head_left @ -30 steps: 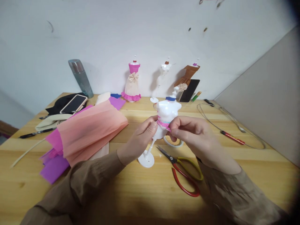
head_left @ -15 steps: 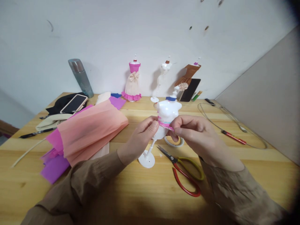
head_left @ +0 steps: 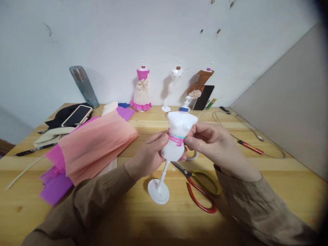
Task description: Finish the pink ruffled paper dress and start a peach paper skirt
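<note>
A small white dress form (head_left: 175,150) on a stand is tilted in front of me, its round base toward me. It has a blue band (head_left: 183,109) at its neck and a pink and light-blue strip (head_left: 176,139) around its waist. My left hand (head_left: 151,152) is closed around the form's left side, thumb at the waist. My right hand (head_left: 208,141) is closed at the other side, thumb and fingers gripping the waist edge. Some right fingertips are hidden behind the form. Scissors (head_left: 191,176) with red and yellow handles lie just below, and a roll of tape (head_left: 193,155) is partly covered.
Peach and purple crepe paper (head_left: 97,143) covers the left of the table. A phone (head_left: 77,116) and a bottle (head_left: 85,85) stand farther back. Along the wall are a pink-dressed form (head_left: 142,92), a bare form (head_left: 175,85) and a brown-dressed form (head_left: 201,82). A red-handled tool (head_left: 250,147) lies right.
The dress form has been raised and brought closer, its base now off its earlier spot. The pink strip's loose end, pulled out by my right hand before, now lies against the waist.
</note>
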`<state>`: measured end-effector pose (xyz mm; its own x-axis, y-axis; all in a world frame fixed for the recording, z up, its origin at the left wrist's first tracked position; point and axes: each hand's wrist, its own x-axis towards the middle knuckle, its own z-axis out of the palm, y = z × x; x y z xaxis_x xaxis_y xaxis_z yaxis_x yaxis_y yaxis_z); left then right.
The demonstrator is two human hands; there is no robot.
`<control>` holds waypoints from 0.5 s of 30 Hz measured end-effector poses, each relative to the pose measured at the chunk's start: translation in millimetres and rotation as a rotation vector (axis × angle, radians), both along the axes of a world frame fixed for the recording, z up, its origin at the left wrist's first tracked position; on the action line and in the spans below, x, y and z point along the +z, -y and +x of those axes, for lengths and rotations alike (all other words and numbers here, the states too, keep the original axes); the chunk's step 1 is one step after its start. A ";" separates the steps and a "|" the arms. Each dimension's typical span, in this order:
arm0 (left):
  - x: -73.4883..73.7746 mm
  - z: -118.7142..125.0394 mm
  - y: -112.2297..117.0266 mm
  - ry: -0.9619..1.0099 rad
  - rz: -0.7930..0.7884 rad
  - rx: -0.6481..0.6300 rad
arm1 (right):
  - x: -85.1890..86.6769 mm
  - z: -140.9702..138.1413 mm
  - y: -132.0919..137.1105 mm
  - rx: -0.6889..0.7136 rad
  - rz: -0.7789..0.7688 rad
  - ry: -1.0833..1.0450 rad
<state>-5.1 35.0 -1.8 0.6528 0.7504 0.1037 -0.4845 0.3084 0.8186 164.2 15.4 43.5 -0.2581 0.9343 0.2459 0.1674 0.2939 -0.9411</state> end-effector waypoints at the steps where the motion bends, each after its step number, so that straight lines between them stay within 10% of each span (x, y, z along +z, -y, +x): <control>1: -1.0 -0.9 -0.8 0.017 0.004 -0.032 | -1.2 1.1 -1.5 0.031 -0.013 -0.016; 10: -8.9 -5.2 -5.5 0.070 -0.085 -0.336 | -15.6 5.0 -13.2 0.420 -0.231 -0.238; 15: -19.1 2.2 -4.1 0.021 -0.224 -0.533 | -36.5 10.6 -26.7 0.202 -0.053 -0.136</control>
